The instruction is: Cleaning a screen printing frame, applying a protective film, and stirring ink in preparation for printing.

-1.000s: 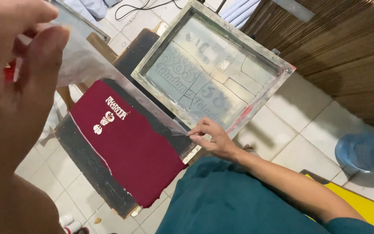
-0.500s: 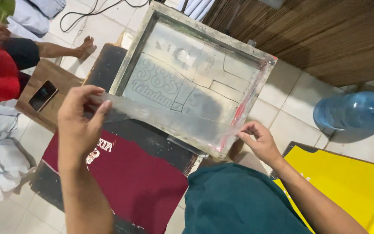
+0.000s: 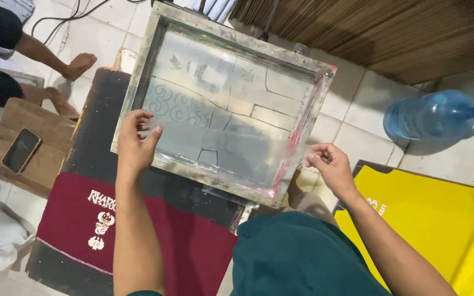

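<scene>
A wooden screen-printing frame lies tilted over a dark board, its mesh showing faint designs and red ink along the right side. A clear plastic sheet is stretched across the lower half of the mesh. My left hand pinches the sheet's left end at the frame's lower left rim. My right hand pinches its right end just past the frame's lower right corner. A maroon shirt with a white print lies on the board below the frame.
A yellow shirt lies on a board at the right. A blue water bottle rests on the tiled floor. At the left, a phone sits on a wooden stool, beside another person's bare feet.
My left hand has come down from near the camera to the frame's left rim. The clear sheet now lies spread over the mesh between both hands. The view has shifted right.
</scene>
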